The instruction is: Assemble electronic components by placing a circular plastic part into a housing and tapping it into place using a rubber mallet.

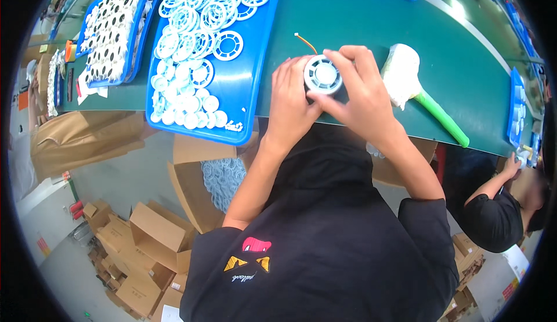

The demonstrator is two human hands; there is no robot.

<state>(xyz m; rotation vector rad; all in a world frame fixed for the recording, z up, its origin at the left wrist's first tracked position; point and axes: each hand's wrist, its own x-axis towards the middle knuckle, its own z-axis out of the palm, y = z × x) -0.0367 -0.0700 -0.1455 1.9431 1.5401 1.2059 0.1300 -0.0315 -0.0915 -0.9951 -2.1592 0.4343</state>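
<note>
Between my two hands, just over the near edge of the green table, is a small round white fan unit [323, 75] with a spoked ring and a pale centre cap. My left hand [292, 98] is wrapped around its left side. On the right, the fingers and thumb of my right hand [361, 93] press against its rim. A thin orange wire [306, 43] with a white plug runs out behind it onto the table. To the left, a blue tray [243, 90] bears many white spoked rings [227, 45] and small white round caps [191, 102].
Right of my hands lies a mallet [426, 93] with a green handle and a wrapped head. Blue trays of white parts [113, 32] stand far left. A carton of rings [197, 188] sits below the table edge. Another person [493, 212] works at the right.
</note>
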